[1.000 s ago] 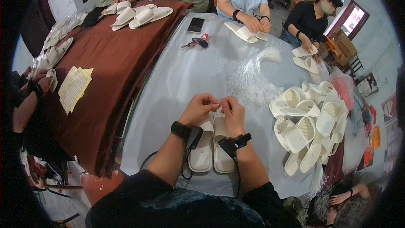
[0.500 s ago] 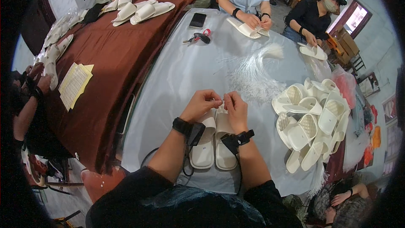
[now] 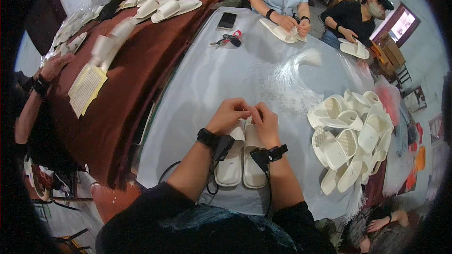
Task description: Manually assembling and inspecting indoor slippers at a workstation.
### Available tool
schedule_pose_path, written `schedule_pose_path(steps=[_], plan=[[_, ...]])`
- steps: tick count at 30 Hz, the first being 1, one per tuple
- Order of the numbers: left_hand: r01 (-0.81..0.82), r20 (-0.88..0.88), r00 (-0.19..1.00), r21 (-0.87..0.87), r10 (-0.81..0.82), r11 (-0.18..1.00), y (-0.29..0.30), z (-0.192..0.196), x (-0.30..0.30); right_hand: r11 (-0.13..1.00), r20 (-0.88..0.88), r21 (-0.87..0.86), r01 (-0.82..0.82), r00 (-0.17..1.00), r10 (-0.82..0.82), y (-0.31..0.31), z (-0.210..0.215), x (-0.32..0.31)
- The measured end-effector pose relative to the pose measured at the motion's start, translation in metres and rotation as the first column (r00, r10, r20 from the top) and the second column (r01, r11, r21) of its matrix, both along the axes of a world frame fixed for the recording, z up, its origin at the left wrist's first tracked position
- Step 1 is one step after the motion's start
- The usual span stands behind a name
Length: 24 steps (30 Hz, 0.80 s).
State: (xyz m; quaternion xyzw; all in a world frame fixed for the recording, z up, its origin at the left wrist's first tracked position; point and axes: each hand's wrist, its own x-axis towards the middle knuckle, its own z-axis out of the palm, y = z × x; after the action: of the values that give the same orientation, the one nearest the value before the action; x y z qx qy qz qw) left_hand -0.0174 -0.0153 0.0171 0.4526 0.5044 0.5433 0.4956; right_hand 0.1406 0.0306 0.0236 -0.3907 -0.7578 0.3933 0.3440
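Note:
A pair of cream slippers lies side by side in front of me, the left slipper (image 3: 228, 173) beside the right slipper (image 3: 254, 177), toes pointing away. Over their far ends, my left hand (image 3: 231, 115) and my right hand (image 3: 265, 121) meet at the fingertips, both closed in a pinch. Whatever sits between the fingers is too small and hidden to make out. Beyond them, a bundle of thin clear plastic strands (image 3: 288, 80) fans across the pale table cover (image 3: 193, 94). Each of my wrists wears a black strap with a small device.
Right of me is a heap of cream slippers (image 3: 351, 136). A phone (image 3: 227, 20) and keys (image 3: 229, 40) lie farther off. On the brown-covered table (image 3: 141, 70) are yellow paper sheets (image 3: 87, 89) and more slippers (image 3: 176, 9). Several co-workers sit around, two handling slippers across the table.
My fingertips have come closer together above the slippers. On the brown table, a blurred pair of slippers now appears by the paper, and the left co-worker's hand has shifted. The view has moved slightly.

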Motion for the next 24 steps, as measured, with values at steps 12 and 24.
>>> schedule_pose_path(steps=[12, 24], plan=[[-0.007, 0.115, 0.993, 0.055, 0.001, 0.998, 0.002, -0.009, 0.004, 1.0, 0.044, 0.005, -0.023, 0.999, 0.022, 0.001, -0.002, -0.002], [-0.019, 0.032, 0.999, 0.067, 0.017, 0.998, 0.004, -0.011, 0.0, 0.99, -0.247, -0.137, -0.011, 0.969, -0.023, -0.002, -0.001, -0.004]])
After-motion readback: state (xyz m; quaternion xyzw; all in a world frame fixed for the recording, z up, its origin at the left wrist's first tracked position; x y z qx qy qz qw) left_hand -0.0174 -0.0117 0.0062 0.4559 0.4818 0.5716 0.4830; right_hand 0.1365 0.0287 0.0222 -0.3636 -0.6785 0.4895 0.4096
